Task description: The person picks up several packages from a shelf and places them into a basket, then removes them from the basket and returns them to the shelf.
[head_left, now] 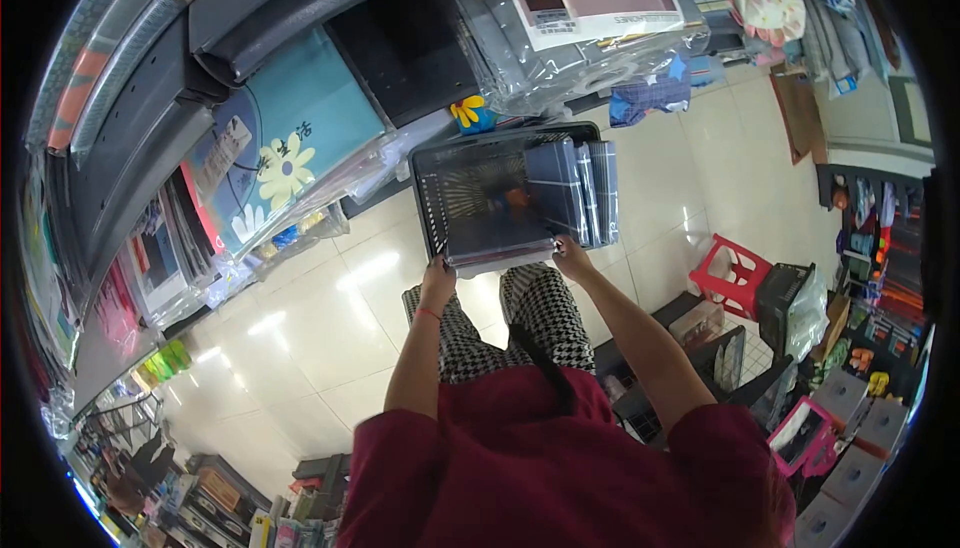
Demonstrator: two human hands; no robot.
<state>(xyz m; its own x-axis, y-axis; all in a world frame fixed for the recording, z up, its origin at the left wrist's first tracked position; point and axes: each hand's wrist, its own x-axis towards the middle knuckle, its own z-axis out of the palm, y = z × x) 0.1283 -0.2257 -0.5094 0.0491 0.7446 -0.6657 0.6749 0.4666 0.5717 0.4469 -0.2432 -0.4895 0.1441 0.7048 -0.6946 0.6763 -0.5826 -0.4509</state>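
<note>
Overall, a pale, glossy tiled floor [290,358] forms the ground of the scene, bordered ahead and to the left by grey metal shelving [290,3] loaded with plastic-wrapped goods. In the foreground is the person's maroon short-sleeved top [540,458], with black-and-white houndstooth trousers [545,313] beyond it. Before the knees, near the shelving, is a rectangular black plastic basket [420,193] with slotted walls; whether it rests on the floor cannot be told. Left of the basket, a teal package printed with pale daisies [330,98] lies on the shelving; well apart on the right is a red plastic stool [737,273]. Within the basket, dark blue-grey checked packs [555,188] are gathered at the right end. Along its near side runs a flat, dark, film-wrapped pack [505,253]. The left grip [437,273] is closed on the left end of this pack and the right grip [572,256] on its right end; whether either also takes in the basket's rim cannot be determined. A thin red cord [430,312] encircles the left wrist.
</note>
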